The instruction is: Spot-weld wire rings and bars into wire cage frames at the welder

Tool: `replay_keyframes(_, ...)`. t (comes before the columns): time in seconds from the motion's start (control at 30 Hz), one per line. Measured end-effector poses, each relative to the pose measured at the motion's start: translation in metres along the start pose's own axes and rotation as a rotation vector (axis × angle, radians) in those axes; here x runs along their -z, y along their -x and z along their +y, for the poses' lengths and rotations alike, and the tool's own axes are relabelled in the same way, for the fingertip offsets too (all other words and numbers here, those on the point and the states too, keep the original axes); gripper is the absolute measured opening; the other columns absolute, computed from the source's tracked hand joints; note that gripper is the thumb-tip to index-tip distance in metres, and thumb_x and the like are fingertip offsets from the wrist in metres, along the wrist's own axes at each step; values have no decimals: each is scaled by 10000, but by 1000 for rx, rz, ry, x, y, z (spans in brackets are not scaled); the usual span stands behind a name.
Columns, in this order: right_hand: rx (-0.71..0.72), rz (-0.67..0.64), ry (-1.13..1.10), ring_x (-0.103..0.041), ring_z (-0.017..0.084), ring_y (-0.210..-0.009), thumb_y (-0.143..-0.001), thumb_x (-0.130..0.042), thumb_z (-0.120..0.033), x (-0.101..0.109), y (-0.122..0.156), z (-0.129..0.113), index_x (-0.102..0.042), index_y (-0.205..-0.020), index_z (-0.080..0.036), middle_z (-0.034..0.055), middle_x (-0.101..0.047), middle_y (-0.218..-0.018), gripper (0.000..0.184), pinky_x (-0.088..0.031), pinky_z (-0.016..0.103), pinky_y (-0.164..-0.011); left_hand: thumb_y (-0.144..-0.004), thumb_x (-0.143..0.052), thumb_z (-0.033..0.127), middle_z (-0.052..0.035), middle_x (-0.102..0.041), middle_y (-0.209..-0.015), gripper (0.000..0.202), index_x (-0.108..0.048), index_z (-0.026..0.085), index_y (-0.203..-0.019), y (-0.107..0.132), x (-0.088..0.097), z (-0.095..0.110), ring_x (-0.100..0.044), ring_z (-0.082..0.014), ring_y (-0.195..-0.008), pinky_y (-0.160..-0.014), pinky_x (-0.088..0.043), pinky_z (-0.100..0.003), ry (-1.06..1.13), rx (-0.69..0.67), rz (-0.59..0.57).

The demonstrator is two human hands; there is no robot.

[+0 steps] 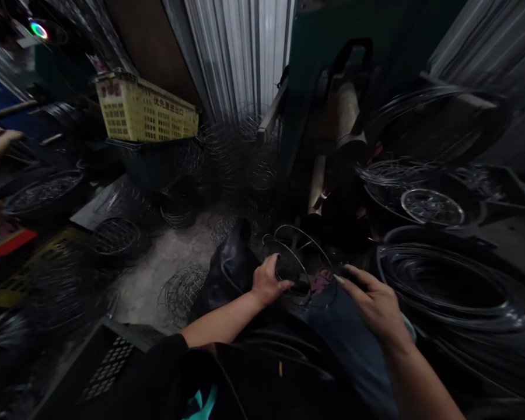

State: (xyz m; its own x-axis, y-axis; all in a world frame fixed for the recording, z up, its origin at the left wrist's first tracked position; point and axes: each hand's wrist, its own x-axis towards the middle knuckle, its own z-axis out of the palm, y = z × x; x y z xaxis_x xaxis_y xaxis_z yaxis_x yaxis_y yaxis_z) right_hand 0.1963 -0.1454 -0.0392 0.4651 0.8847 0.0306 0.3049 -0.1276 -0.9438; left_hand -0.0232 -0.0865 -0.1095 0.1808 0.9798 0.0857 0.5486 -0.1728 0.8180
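Wire rings (298, 258), left fingers (270, 265) pinching one, right fingers (353, 290) parted, hold too dark to tell

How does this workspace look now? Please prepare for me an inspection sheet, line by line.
Surface: pale floor, dimly lit
Job's things: thin wire rings, overlapping
Clutter: round wire piece on the floor; yellow crate on dark crate; wire coil at right
Hands: left hand holds the rings; right hand at their edge, grip unclear
Cables: nothing seen; dark areas hide detail
Surroundings: corrugated metal wall; green machine; another person's hand at left
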Motion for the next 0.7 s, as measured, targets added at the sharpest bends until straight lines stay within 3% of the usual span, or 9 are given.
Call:
replay_keyframes(0.13, 75, 27, 92, -660, 281, -904, -637, -684, -596, -4, -2, 2, -749, -881, -223, 80, -720, -940, 450, -508, 414, -853, -618, -786, 294, -170, -597, -1278, 726, -521, 143, -1276, -3, -3, -6, -555, -330, -1206, -1077, -411, -502, -99, -117, -45)
replay_keyframes(0.3, 185, 70, 287, -641, 292, -934, -719, -597, -597, -9, -15, 13, -733, -934, -210, 105, -704, -989, 463, -475, 430, -892, -690, -738, 352, -172, -588, -1267, 676, -514, 143, -1292, -8, -2, 2, -543, -329, -1183, -1039, -415, -490, -244, -190, -72)
replay_keyframes(0.5, 61, 67, 245, -653, 307, -930, -670, -590, -567, -18, -36, 38, -740, -825, -216, 99, -724, -925, 411, -487, 444, -892, -776, -657, 362, -150, -580, -1279, 641, -481, 152, -1357, 1, -3, 11, -531, -306, -1131, -932, -427, -455, -522, -239, -127)
replay_keyframes(0.6, 89, 41, 239, -659, 297, -908, -678, -585, -538, -13, -29, 39, -746, -818, -216, 95, -728, -917, 386, -495, 435, -876, -780, -635, 282, -148, -579, -1278, 644, -460, 155, -1386, 8, -4, 9, -528, -294, -1126, -905, -417, -448, -624, -307, -133)
replay_keyframes(0.7, 126, 63, 285, -661, 267, -887, -722, -574, -501, 6, -19, 43, -752, -855, -236, 76, -730, -921, 346, -505, 392, -849, -766, -617, 219, -144, -600, -1244, 615, -493, 169, -1366, 8, -6, 8, -536, -288, -1107, -895, -402, -442, -686, -387, -116)
